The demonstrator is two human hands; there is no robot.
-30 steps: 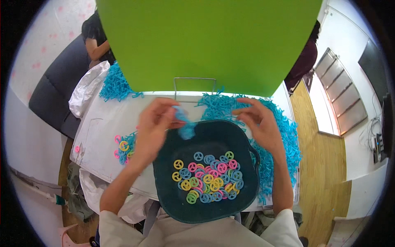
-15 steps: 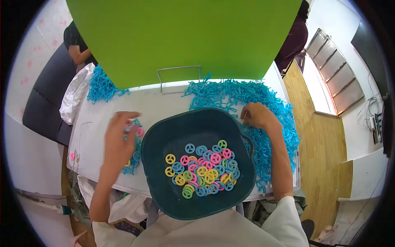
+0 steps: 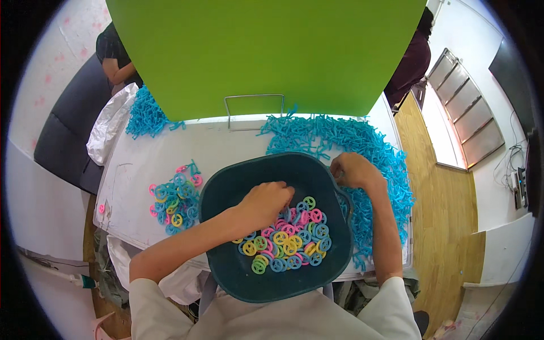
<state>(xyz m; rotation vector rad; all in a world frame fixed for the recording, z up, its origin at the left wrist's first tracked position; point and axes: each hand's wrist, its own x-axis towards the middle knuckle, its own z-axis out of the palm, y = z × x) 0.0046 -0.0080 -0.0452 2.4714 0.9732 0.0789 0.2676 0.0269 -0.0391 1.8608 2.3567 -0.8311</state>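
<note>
A dark green basin with rounded corners holds many small plastic wheels in pink, yellow, green and blue. My left hand reaches into it, fingers curled down at the upper edge of the wheels; its fingertips are partly hidden. Just beyond the basin's right rim, my right hand is closed in a pinch beside a heap of blue branched plastic pieces. What it pinches, if anything, cannot be made out. Left of the basin lies a pile of blue pieces with coloured wheels on them.
A green panel rises at the back of the white table, with a metal wire frame before it. More blue pieces lie far left beside a white bag. A single pink wheel sits near the left edge. Two people are beyond the panel.
My left hand has moved right, from over the left pile into the basin, uncovering that pile. My right hand stays by the blue heap. The view has shifted slightly.
</note>
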